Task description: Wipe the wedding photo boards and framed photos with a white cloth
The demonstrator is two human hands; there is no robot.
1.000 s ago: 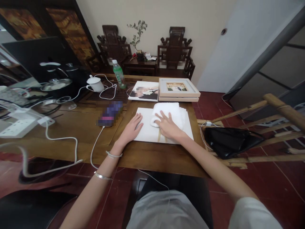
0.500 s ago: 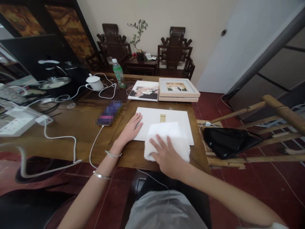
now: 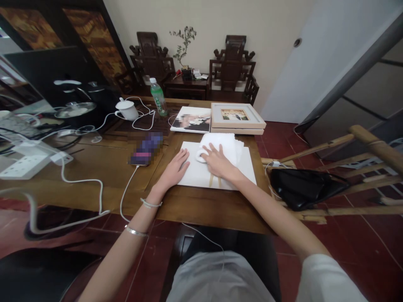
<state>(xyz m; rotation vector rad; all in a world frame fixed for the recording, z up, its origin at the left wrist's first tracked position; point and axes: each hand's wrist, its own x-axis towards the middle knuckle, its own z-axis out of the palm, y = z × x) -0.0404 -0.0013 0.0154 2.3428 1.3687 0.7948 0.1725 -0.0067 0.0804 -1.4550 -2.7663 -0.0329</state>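
A flat white board (image 3: pixel 192 176) lies on the wooden table in front of me. My left hand (image 3: pixel 177 167) rests on its left edge, fingers stretched out and holding nothing. On the board's upper part sits a thick white towel (image 3: pixel 217 144), folded, with its left edge rolled under. My right hand (image 3: pixel 217 161) presses on the towel from above with fingers spread, not wrapped round it. Two narrow tan strips (image 3: pixel 215 180) show on the board below my right hand; their upper part is covered by the hand and towel.
Behind the board lie a white-edged photo panel (image 3: pixel 189 119) and stacked framed pictures (image 3: pixel 237 119). To the left are a phone (image 3: pixel 145 151) on a cable, a green-labelled bottle (image 3: pixel 158 98), a lidded white cup (image 3: pixel 127 110) and power strips (image 3: pixel 25 161). A bamboo rack (image 3: pixel 355 167) stands right.
My right hand and the towel have slid away from me, from the board's near edge to its far part. The tan strips now show below. My left hand has stayed put.
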